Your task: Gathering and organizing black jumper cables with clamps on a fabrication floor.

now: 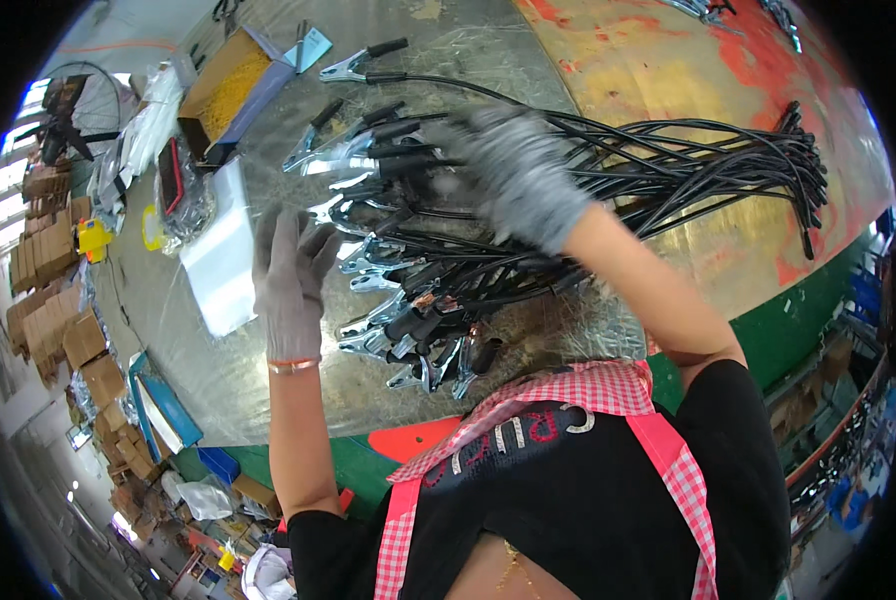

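A heap of black cables [658, 165] lies across the table, with metal spring clamps [373, 255] on the ends nearest my left side. My left hand [293, 280], in a grey glove, is just left of those clamps, its fingers extended and slightly apart, with nothing seen in it. Over the cables, close behind the clamps, is my right hand [528, 185] in a grey knit glove. Motion smears its fingers, so whether they grip a cable is unclear. One clamp with a black handle [363, 62] lies apart at the far side, its cable running right into the heap.
White sheets [218, 250] lie left of my left hand. Beyond them is an open box of small yellow pieces [233, 95] and a plastic-wrapped red and black item [173, 175]. A blue tray with papers [163, 405] is at the left table edge. More clamps [703, 10] lie far right.
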Demonstrator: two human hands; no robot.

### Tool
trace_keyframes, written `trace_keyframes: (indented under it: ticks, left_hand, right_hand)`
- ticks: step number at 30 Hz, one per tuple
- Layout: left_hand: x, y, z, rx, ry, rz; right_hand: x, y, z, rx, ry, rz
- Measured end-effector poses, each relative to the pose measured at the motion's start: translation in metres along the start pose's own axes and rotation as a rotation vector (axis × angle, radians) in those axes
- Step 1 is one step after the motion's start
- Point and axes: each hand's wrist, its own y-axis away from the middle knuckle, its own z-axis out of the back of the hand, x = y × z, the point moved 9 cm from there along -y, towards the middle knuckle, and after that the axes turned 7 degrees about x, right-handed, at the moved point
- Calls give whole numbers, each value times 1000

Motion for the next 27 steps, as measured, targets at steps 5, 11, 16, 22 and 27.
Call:
trace_keyframes:
  ticks: [5, 11, 16, 22, 27]
  left_hand:
    - [82, 36, 10, 502, -1095, -62]
    - [103, 49, 3, 400, -1436, -30]
    - [85, 42, 1, 278, -1359, -55]
    - [85, 94, 13, 458, -1196, -65]
    - [89, 96, 2, 447, -1587, -247]
  right_hand:
    - [-131, 129, -39, 468, -67, -345]
    - [-86, 201, -60, 431, 129, -213]
    - [-29, 197, -112, 714, 34, -101]
    - [28, 143, -130, 665, -165, -58]
    - [27, 130, -109, 568, -371, 5]
